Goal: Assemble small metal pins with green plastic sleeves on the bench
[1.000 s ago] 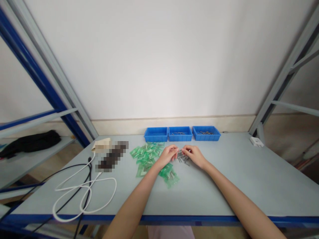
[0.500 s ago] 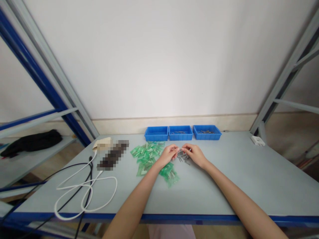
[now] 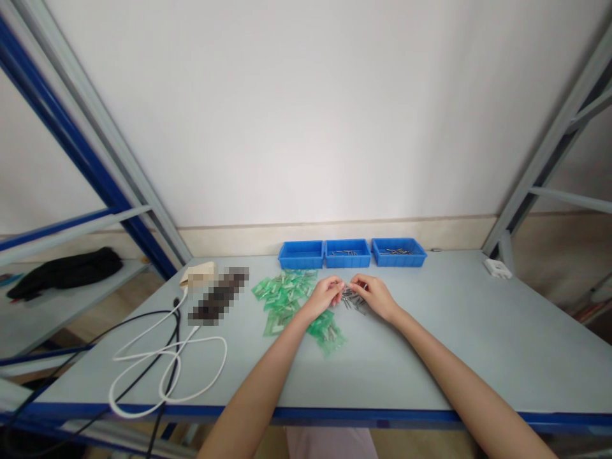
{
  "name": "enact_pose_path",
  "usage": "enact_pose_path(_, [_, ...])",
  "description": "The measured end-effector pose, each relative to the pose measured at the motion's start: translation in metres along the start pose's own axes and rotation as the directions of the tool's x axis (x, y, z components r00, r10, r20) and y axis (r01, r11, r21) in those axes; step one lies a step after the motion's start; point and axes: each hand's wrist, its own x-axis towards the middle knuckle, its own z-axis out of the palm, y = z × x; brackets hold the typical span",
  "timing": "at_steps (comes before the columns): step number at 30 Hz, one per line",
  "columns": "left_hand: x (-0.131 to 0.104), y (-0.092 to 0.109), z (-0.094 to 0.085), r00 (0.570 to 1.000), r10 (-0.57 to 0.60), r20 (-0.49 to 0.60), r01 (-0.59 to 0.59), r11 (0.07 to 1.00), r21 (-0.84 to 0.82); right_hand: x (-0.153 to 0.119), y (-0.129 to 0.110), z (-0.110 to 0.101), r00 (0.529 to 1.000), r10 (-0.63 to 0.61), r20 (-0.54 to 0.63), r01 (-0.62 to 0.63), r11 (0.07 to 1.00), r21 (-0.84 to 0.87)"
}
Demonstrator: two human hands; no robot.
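Observation:
My left hand [image 3: 325, 296] and my right hand [image 3: 375, 296] meet fingertip to fingertip over a small heap of grey metal pins [image 3: 352, 300] on the grey table [image 3: 430, 344]. The fingers of both hands are pinched together around something tiny; what it is cannot be made out. A spread of small green plastic bags [image 3: 287, 296] lies just left of and under my left wrist.
Three blue trays [image 3: 352, 253] stand in a row at the back of the table, the middle and right ones holding metal pins. A white cable and a black cable [image 3: 162, 357] loop at the front left. A white block [image 3: 498, 268] sits far right. Shelf uprights flank both sides.
The hands have hardly moved and stay pinched together above the pins. The view has shifted slightly with my head.

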Motion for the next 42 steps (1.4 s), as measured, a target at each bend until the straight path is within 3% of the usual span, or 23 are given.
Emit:
enact_pose_path(4, [-0.001,0.0,0.0,1.0,0.017,0.001,-0.017,0.999,0.039,-0.001,-0.003,0.0,0.998,0.03,0.06,-0.029,0.999,-0.016])
enact_pose_path(11, [0.001,-0.002,-0.002,1.0,0.009,-0.009,-0.009,1.0,0.01,0.0,0.0,0.0,1.0,0.001,-0.021,-0.001,1.0,0.002])
enact_pose_path(18, [-0.001,0.001,-0.001,1.0,0.016,-0.017,-0.015,0.998,0.066,-0.002,0.0,-0.001,0.997,0.02,0.068,-0.02,1.0,0.001])
enact_pose_path(21, [0.0,0.001,-0.004,0.997,0.035,-0.062,-0.029,0.995,0.097,0.002,0.003,-0.003,0.998,0.024,0.049,-0.025,1.0,0.014])
enact_pose_path(25, [0.003,0.0,-0.012,0.987,0.048,-0.153,-0.03,0.993,0.116,0.033,0.004,-0.018,0.996,0.066,-0.065,-0.068,0.997,-0.043])
enact_pose_path(29, [0.002,0.0,-0.018,0.983,0.023,-0.185,-0.001,0.993,0.116,0.082,0.0,-0.039,0.983,0.094,-0.157,-0.146,0.923,-0.356])
enact_pose_path(31, [0.0,-0.001,-0.018,0.985,0.018,-0.171,0.003,0.993,0.12,0.098,0.002,-0.047,0.959,0.104,-0.264,-0.222,0.855,-0.468])
enact_pose_path(35, [0.0,-0.003,-0.019,0.981,0.023,-0.19,-0.005,0.996,0.091,0.095,0.029,-0.061,0.856,0.165,-0.491,-0.402,0.808,-0.431])
enact_pose_path(38, [0.002,-0.005,-0.02,0.979,0.04,-0.199,-0.023,0.996,0.087,0.07,0.061,-0.067,0.82,0.251,-0.514,-0.501,0.749,-0.433])
enact_pose_path(39, [0.003,-0.005,-0.019,0.98,0.043,-0.195,-0.025,0.995,0.094,0.062,0.071,-0.068,0.82,0.285,-0.496,-0.515,0.745,-0.424])
enact_pose_path(42, [0.003,-0.005,-0.017,0.985,0.033,-0.168,-0.012,0.992,0.125,0.045,0.091,-0.068,0.884,0.254,-0.393,-0.419,0.803,-0.423])
